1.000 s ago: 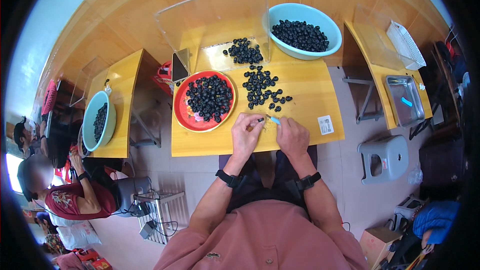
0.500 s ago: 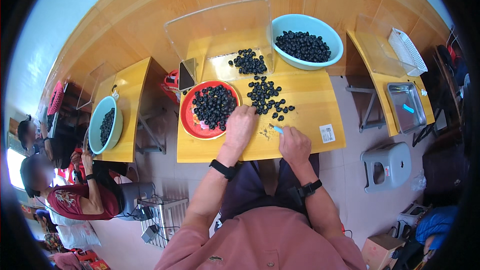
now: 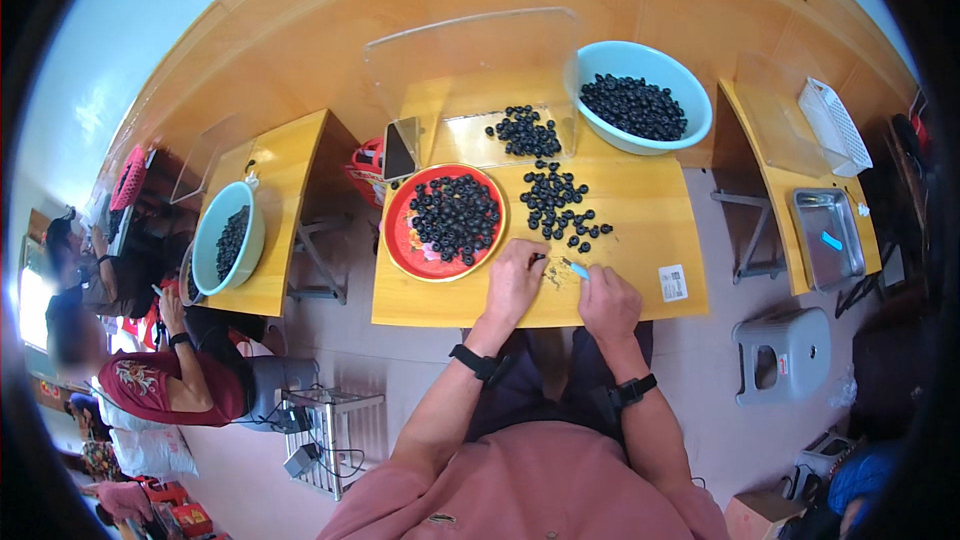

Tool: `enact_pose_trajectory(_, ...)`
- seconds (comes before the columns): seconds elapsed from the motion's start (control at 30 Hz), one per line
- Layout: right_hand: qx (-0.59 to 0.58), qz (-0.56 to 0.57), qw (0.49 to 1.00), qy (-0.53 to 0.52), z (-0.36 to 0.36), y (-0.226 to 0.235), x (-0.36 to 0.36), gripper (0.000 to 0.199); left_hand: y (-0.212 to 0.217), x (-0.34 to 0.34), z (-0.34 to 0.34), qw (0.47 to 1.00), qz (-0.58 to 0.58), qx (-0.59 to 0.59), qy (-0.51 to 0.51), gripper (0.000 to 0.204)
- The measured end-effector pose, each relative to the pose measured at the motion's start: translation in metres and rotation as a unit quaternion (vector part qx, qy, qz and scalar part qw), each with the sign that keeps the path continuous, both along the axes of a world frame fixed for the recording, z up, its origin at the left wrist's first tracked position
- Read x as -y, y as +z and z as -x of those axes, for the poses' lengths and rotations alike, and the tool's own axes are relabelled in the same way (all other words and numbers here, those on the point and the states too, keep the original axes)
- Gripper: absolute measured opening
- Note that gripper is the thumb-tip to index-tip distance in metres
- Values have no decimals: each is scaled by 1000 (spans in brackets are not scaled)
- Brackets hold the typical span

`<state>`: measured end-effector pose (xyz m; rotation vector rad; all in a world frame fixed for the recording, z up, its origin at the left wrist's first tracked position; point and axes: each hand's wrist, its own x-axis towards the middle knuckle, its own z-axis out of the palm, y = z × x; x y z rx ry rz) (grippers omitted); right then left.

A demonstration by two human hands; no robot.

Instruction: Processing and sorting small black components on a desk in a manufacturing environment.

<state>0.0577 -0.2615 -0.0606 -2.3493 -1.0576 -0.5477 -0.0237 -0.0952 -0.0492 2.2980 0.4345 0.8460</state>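
My left hand [image 3: 515, 278] pinches one dark berry [image 3: 538, 258] just right of red plate [image 3: 447, 222], steadying it. Right hand [image 3: 607, 302] grips small blue tool [image 3: 578, 269] beside it, tip aimed at berry for working.

Plate [image 3: 398, 230] left — bowl [image 3: 690, 135] behind

grey stool [image 3: 783, 365], white basket [image 3: 832, 125], steel tray [image 3: 828, 237], phone [image 3: 400, 148].

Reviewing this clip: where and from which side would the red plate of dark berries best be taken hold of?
Probably by the bare rim of the red plate on its left side, where it overhangs the table edge. The plate is shallow and heaped with berries, so a level two-sided hold seems safest. The left hand is nearest, at its lower right.
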Motion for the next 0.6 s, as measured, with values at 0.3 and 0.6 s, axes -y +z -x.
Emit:
enact_pose_trajectory(0.3,7,6,1000,10,0,3,-1,16,-4,20,7,982,186,4,2,20)
enact_pose_trajectory(0.6,12,-5,998,56,1,6,0,14,-5,21,7,984,176,3,-13,28)
